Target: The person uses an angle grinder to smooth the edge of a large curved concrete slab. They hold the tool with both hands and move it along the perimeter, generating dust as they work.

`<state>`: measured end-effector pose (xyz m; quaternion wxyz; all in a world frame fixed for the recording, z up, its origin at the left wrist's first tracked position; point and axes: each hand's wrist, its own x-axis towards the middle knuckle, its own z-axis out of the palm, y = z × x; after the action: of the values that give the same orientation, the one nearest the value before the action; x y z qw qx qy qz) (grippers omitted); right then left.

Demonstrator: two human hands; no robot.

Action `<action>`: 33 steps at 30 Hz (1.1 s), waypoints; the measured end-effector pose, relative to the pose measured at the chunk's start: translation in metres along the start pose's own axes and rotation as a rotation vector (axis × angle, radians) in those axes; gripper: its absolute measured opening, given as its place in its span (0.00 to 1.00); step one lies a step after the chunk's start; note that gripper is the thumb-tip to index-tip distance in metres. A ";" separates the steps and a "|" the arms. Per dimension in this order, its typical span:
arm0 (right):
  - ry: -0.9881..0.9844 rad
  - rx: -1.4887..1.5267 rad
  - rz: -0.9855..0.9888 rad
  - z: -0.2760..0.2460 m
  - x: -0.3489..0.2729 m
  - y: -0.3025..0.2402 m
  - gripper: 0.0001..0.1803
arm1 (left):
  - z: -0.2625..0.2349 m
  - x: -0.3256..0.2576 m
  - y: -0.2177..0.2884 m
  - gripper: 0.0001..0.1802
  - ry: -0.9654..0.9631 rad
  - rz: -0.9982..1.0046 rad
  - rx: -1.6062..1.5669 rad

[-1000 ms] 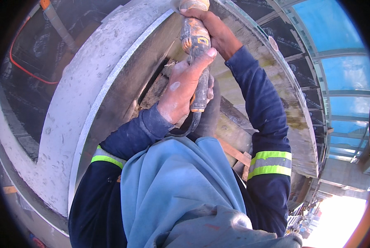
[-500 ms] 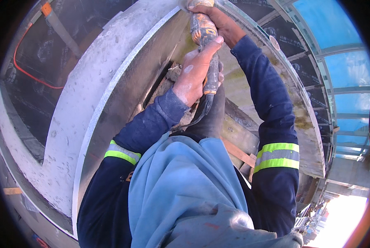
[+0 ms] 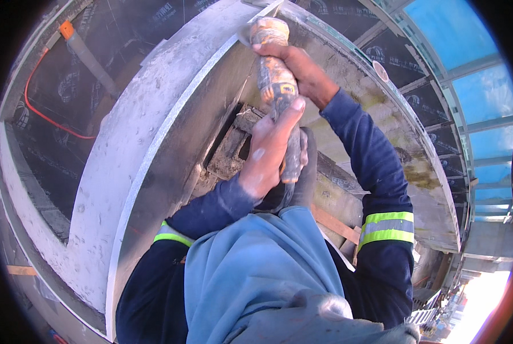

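Both my hands grip a dusty orange-and-black angle grinder [image 3: 276, 80], held lengthwise ahead of me. My left hand [image 3: 272, 148] wraps the rear of its body, thumb lying along the top and pale dust on the skin. Farther forward, my right hand [image 3: 297, 70] is closed round the front part just behind the head. The grinder's head is at the upper end of the curved concrete edge [image 3: 179, 106], where a disc partly shows on its left side. Whether the disc touches the edge I cannot tell. A dark cord leaves the tool's rear end toward my body.
A broad pale curved concrete band [image 3: 119, 132] runs along the left. Dark printed panels with an orange-tipped pole [image 3: 87, 54] and a red hose [image 3: 47, 117] lie beyond it. Below my hands are rubble blocks [image 3: 229, 150] and a wooden plank [image 3: 335, 222]. A stained curved wall [image 3: 405, 137] bends round the right.
Both hands and the grinder have come lower in the view, nearer my body, so more of the grinder's head shows. The surroundings have shifted slightly. Both hands keep their hold.
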<state>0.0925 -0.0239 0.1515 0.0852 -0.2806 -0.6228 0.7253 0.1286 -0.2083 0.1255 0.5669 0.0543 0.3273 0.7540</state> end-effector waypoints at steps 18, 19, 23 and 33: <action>-0.063 -0.086 0.020 -0.040 0.037 -0.010 0.25 | 0.025 0.058 -0.020 0.18 0.041 0.108 -0.046; -0.060 -0.081 0.024 -0.044 0.035 -0.010 0.25 | 0.028 0.058 -0.022 0.18 0.029 0.125 -0.056; -0.028 -0.119 0.057 -0.059 0.040 -0.028 0.28 | 0.040 0.089 -0.024 0.20 0.011 0.123 -0.065; 0.056 -0.118 0.051 -0.129 0.102 -0.051 0.27 | 0.068 0.175 -0.015 0.22 -0.019 0.217 -0.080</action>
<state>0.0629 0.1453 0.1606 0.0676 -0.3212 -0.6545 0.6811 0.1101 -0.0207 0.1193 0.4866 0.0742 0.2837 0.8229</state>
